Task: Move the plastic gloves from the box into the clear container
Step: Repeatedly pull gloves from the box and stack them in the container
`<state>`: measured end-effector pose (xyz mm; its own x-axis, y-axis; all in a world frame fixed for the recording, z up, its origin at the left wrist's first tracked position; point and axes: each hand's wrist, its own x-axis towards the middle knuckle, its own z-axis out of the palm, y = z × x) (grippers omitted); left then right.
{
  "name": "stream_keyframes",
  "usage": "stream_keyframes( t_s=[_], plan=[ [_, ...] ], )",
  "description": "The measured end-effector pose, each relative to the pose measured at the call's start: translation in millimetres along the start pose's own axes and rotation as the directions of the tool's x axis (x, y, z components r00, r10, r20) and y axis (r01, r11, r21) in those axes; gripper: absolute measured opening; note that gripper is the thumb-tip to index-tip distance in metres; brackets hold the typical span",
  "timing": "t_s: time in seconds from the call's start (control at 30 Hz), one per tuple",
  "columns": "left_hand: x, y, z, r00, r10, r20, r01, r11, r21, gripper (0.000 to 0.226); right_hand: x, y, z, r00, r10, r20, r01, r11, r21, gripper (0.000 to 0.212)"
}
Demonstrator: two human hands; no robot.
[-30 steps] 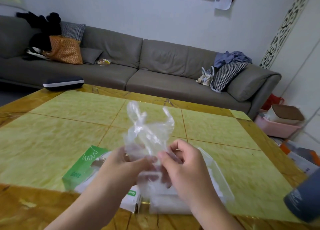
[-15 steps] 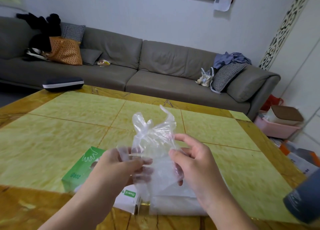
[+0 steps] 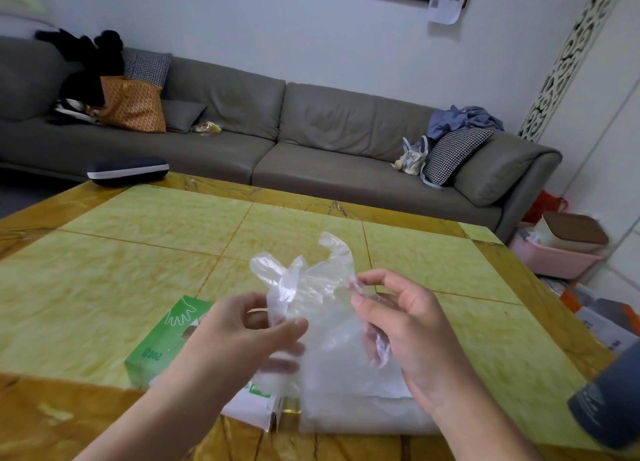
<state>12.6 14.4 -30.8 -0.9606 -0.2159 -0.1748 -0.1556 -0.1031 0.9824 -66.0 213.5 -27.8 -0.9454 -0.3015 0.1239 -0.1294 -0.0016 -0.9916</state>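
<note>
A thin clear plastic glove (image 3: pixel 311 287) is stretched in the air between my hands, its fingers pointing up. My left hand (image 3: pixel 249 332) pinches its left edge between thumb and fingers. My right hand (image 3: pixel 398 322) pinches its right edge, partly wrapped in the film. Below them on the table lies the green and white glove box (image 3: pixel 162 342), partly hidden by my left arm. Right of the box stands the clear container (image 3: pixel 353 412), with a stack of gloves inside; my right hand covers its far side.
The yellow-green tiled table (image 3: pixel 138 252) has a brown border near me. A dark case (image 3: pixel 128 170) lies at its far left corner. A dark blue cylinder (image 3: pixel 609 405) sits at the right edge. A grey sofa with bags and cushions stands behind.
My hands have drawn apart, spreading the glove wider. My right hand went right and up; the glove now hangs flatter and lower than a second ago.
</note>
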Motion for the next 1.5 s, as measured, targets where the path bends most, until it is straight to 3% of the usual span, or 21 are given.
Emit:
stream_keyframes(
  t_s=[0.13,0.27,0.4,0.5,0.73,0.8,0.87,0.97,1.1,1.17,1.23,1.3,1.37,1.4,1.43,1.5],
  plan=[
    [4,-4,-2,0.994,0.019,-0.112,-0.017,1.0,0.024,0.012,-1,0,1,1.0,-0.018,0.012,0.018,0.999,-0.034,0.021],
    [7,-2,-4,0.988,0.001,-0.157,-0.016,0.995,-0.097,0.018,1,-1,-2,0.999,-0.015,-0.034,0.014,1.0,-0.023,0.015],
    [8,-1,-4,0.996,-0.034,-0.079,0.012,0.965,-0.263,0.019,1,-1,-4,1.0,-0.007,-0.009,0.007,0.999,-0.045,0.014],
    [7,-4,-7,0.999,-0.012,-0.03,0.004,0.971,-0.24,0.023,2,-2,-6,1.0,0.012,0.018,-0.011,0.999,-0.034,0.015],
    [4,-3,-1,0.993,0.098,-0.071,-0.112,0.966,-0.232,0.024,5,-1,-6,0.986,0.127,-0.109,-0.104,0.975,0.196,0.007],
    [3,-3,2,0.983,0.139,-0.123,-0.167,0.953,-0.253,0.028,4,1,-1,0.973,0.23,-0.033,-0.211,0.932,0.293,0.024],
    [2,-3,5,0.974,0.158,-0.16,-0.199,0.937,-0.287,0.029,2,1,3,0.962,0.271,0.036,-0.269,0.912,0.31,0.027],
    [-1,-2,10,0.976,0.169,-0.14,-0.204,0.932,-0.301,0.028,2,-3,0,0.97,0.23,-0.08,-0.205,0.949,0.239,0.012],
    [-2,2,8,0.973,0.179,-0.145,-0.211,0.945,-0.252,0.02,10,-6,-30,0.951,0.184,-0.249,-0.175,0.983,0.06,0.014],
    [-1,-2,4,0.947,0.223,-0.232,-0.256,0.959,-0.123,0.021,14,-2,-46,0.945,0.204,-0.257,-0.223,0.973,-0.049,0.014],
    [-1,-3,2,0.876,0.368,-0.311,-0.339,0.93,0.145,0.028,15,2,-58,0.943,0.24,-0.23,-0.278,0.949,-0.151,0.014],
    [-9,4,6,0.744,0.616,-0.258,-0.48,0.762,0.436,0.032,16,5,-63,0.941,0.285,-0.185,-0.325,0.914,-0.244,0.014],
    [-12,15,24,0.612,0.79,-0.04,-0.606,0.501,0.618,0.025,13,6,-66,0.942,0.305,-0.136,-0.334,0.87,-0.362,0.018],
    [-10,17,34,0.607,0.789,0.09,-0.638,0.417,0.647,0.022,12,6,-66,0.944,0.309,-0.115,-0.327,0.84,-0.433,0.024],
    [-4,18,46,0.645,0.734,0.212,-0.644,0.373,0.667,0.021,12,6,-64,0.947,0.307,-0.098,-0.313,0.807,-0.5,0.028],
    [12,10,68,0.785,0.516,0.341,-0.566,0.377,0.733,0.025,12,8,-64,0.949,0.302,-0.088,-0.293,0.745,-0.6,0.028]
  ],
)
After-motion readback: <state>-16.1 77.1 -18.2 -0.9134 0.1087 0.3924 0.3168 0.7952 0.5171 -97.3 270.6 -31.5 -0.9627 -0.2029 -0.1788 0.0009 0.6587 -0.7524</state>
